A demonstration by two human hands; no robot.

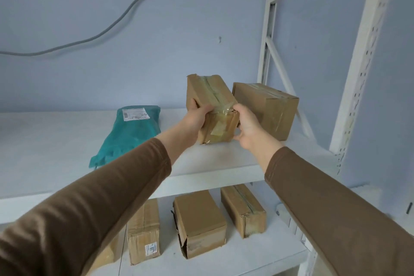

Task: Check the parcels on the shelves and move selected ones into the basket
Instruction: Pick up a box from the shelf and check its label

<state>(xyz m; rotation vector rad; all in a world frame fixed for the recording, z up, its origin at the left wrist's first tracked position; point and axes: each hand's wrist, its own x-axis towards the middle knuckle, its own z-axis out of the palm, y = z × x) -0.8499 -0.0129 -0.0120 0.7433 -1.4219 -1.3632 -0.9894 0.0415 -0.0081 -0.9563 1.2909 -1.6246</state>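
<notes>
A taped brown cardboard parcel (210, 96) is tilted up off the upper white shelf (215, 163), its near end low and its far end raised. My left hand (197, 116) grips its left side. My right hand (248, 127) holds its right near corner. Just to its right a larger cardboard box (271, 107) stands on the same shelf. A teal plastic mailer bag (132, 134) with a white label lies flat to the left. No basket is in view.
On the lower shelf (246, 253) lie three cardboard boxes (143, 231), (199, 222), (243, 209). White metal uprights (358, 96) frame the right side. A grey cable (112, 24) hangs along the blue wall behind.
</notes>
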